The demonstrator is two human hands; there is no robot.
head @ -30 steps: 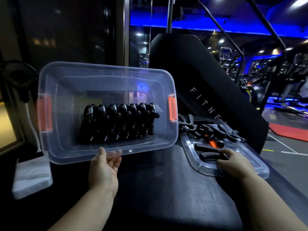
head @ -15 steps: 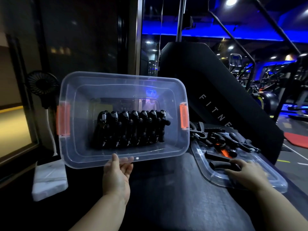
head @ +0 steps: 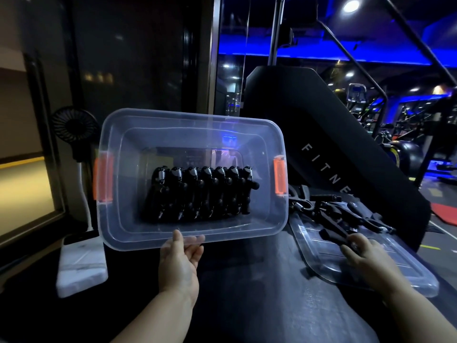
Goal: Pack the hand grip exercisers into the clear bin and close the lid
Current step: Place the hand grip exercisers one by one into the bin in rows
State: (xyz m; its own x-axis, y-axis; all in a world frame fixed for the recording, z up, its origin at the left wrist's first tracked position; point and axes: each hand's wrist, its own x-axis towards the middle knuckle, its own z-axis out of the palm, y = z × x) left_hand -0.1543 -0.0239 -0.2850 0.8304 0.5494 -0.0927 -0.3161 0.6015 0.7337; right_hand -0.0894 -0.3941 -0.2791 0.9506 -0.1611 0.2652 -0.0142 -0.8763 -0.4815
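Observation:
The clear bin (head: pixel 190 125) with orange latches is tipped up so its opening faces me. Several black hand grip exercisers (head: pixel 200 194) stand in a row inside it. My left hand (head: pixel 179 262) holds the bin's near rim, thumb on top and fingers under. To the right, the clear lid (head: pixel 400 273) lies flat on the dark surface with several loose exercisers (head: pixel 351 216) on and behind it. My right hand (head: pixel 366 256) grips one black exerciser (head: pixel 333 235) by its handle, just above the lid.
A small black fan (head: pixel 74 127) on a white stand is at the left, beside a white marbled block (head: pixel 81 263). A black sloped machine panel (head: pixel 329 149) rises behind the lid. Gym machines stand at the far right.
My right hand has closed on an exerciser on the lid and drawn it slightly toward me. The left hand still holds the bin's rim. The view has shifted left.

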